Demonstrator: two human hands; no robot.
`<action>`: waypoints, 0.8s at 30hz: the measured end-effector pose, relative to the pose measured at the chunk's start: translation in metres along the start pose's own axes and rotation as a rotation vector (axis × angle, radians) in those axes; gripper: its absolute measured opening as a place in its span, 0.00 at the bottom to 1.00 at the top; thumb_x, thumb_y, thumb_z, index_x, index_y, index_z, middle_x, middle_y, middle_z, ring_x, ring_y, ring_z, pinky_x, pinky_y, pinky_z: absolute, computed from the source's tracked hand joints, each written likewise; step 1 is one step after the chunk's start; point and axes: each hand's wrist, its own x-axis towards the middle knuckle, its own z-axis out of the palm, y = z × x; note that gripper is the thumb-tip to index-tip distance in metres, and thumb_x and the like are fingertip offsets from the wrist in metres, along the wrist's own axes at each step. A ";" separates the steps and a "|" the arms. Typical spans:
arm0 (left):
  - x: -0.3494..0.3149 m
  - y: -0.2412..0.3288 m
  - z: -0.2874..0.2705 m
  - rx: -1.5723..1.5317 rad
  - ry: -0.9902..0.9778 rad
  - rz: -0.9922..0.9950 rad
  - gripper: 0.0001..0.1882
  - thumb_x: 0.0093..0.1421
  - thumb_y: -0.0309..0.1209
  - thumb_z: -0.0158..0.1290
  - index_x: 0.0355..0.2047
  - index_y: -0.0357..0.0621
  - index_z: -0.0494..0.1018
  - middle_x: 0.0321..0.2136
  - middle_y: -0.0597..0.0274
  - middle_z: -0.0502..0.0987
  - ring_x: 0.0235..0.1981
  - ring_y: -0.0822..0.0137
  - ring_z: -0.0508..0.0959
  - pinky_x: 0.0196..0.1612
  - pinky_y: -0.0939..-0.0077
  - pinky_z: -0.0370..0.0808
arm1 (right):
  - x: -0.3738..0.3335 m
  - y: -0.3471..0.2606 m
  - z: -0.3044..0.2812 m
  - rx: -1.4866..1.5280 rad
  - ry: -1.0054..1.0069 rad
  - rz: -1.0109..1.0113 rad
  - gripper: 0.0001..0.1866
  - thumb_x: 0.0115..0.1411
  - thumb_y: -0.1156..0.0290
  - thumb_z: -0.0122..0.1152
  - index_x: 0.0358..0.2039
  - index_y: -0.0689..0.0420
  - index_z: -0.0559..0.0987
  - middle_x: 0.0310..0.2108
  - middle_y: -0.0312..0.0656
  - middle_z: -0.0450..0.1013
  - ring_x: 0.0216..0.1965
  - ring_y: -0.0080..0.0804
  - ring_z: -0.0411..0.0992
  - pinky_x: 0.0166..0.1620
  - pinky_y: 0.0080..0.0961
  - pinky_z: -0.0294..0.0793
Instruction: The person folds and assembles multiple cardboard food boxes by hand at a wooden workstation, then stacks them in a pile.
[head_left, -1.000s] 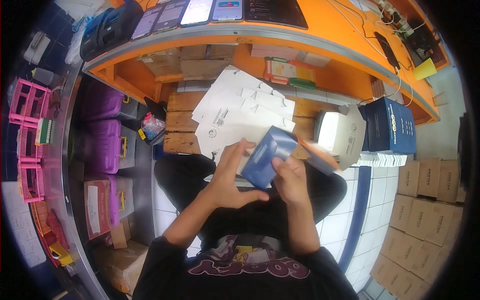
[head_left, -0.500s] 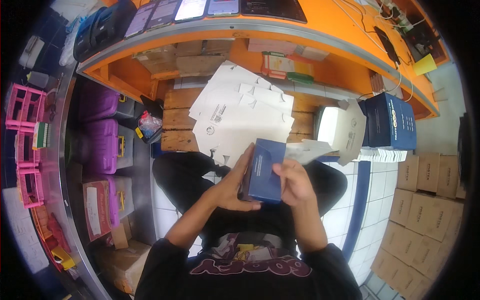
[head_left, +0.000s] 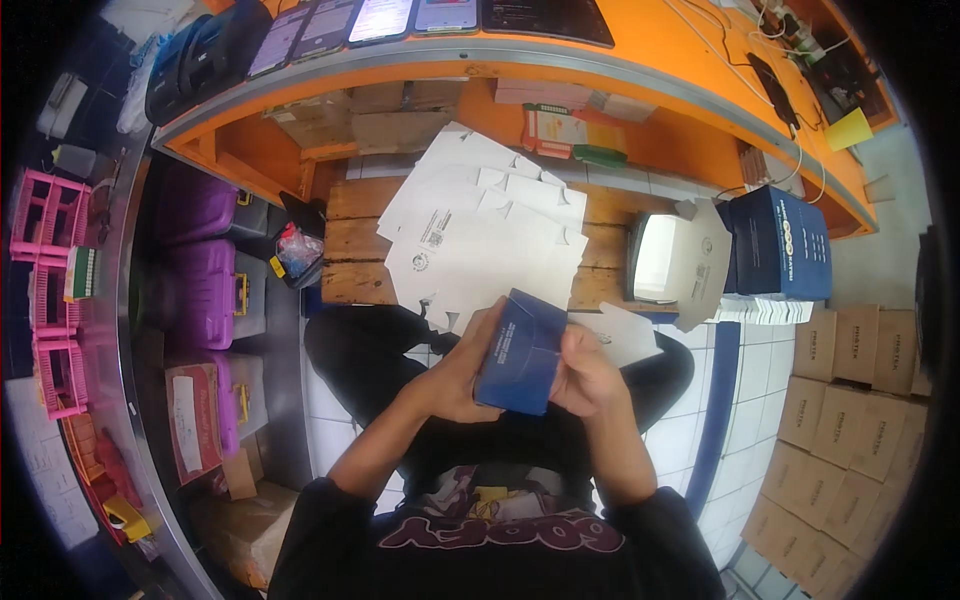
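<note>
A blue cardboard box [head_left: 518,355] is held over my lap, tilted, with a panel edge crossing its upper face. My left hand [head_left: 455,375] wraps its left side. My right hand [head_left: 590,375] grips its right side, with the thumb bent against the edge; the other fingers are partly hidden behind the box. Just right of that hand shows a white cardboard piece [head_left: 628,335] with cut edges; whether it joins the box I cannot tell. Ahead, several flat white die-cut cardboard sheets [head_left: 490,255] lie overlapping on a wooden bench [head_left: 355,235].
At the bench's right end stand an open white box [head_left: 657,255] and blue printed boxes [head_left: 780,245]. Brown cartons [head_left: 850,430] are stacked at right. Purple toolboxes [head_left: 205,290] fill the left shelf. Several phones [head_left: 380,20] lie on the orange table [head_left: 650,60].
The blue box has turned and tilted, its lower end swinging left and showing a wider face. My right hand has shifted slightly down. The white piece beside it sits lower.
</note>
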 end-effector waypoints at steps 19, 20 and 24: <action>-0.034 -0.101 0.031 -1.500 0.582 -0.577 0.29 0.60 0.35 0.52 0.60 0.33 0.70 0.54 0.42 0.78 0.53 0.54 0.82 0.60 0.59 0.77 | -0.020 0.026 0.009 -2.548 -0.343 -0.073 0.36 0.57 0.57 0.70 0.64 0.57 0.74 0.64 0.46 0.72 0.66 0.43 0.70 0.71 0.46 0.61; -0.028 -0.092 0.033 -1.367 0.647 -0.682 0.29 0.61 0.34 0.53 0.62 0.34 0.69 0.56 0.43 0.77 0.55 0.55 0.80 0.62 0.60 0.76 | -0.019 0.022 0.000 -2.480 -0.329 -0.054 0.32 0.57 0.60 0.70 0.62 0.56 0.77 0.62 0.44 0.75 0.63 0.43 0.72 0.69 0.45 0.65; -0.021 -0.055 0.030 -0.565 0.705 -0.620 0.37 0.60 0.27 0.61 0.70 0.41 0.63 0.64 0.49 0.72 0.65 0.57 0.71 0.66 0.64 0.69 | 0.003 -0.005 -0.003 -2.143 -0.095 0.324 0.19 0.60 0.65 0.67 0.52 0.47 0.85 0.48 0.40 0.83 0.49 0.44 0.80 0.53 0.40 0.77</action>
